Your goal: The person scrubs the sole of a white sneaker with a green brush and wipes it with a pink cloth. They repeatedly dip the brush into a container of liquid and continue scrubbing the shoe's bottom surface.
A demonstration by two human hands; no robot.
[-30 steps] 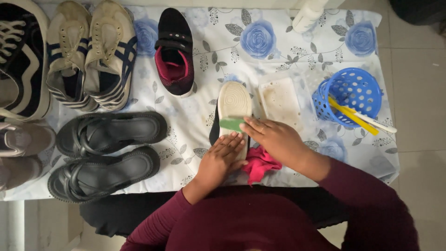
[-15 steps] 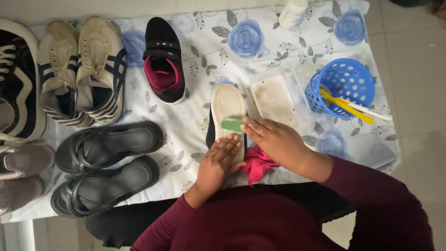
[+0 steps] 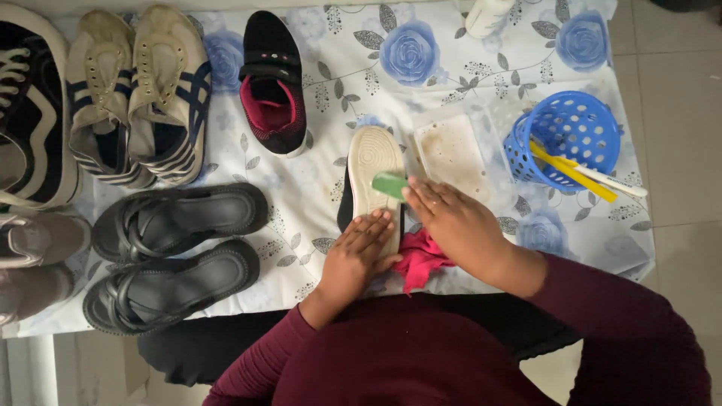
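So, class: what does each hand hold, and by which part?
The right hand grips a small green sponge-like pad by its near end. The left hand presses flat on the heel of the upturned pale-soled black shoe, steadying rather than gripping it.

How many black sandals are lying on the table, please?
2: one black sandal left of the left hand, the other sandal just below it, nearer the table edge.

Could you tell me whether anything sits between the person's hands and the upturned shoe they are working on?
Nothing visible does. The left hand lies flat on the shoe's sole, and the right hand presses a green sponge straight onto it.
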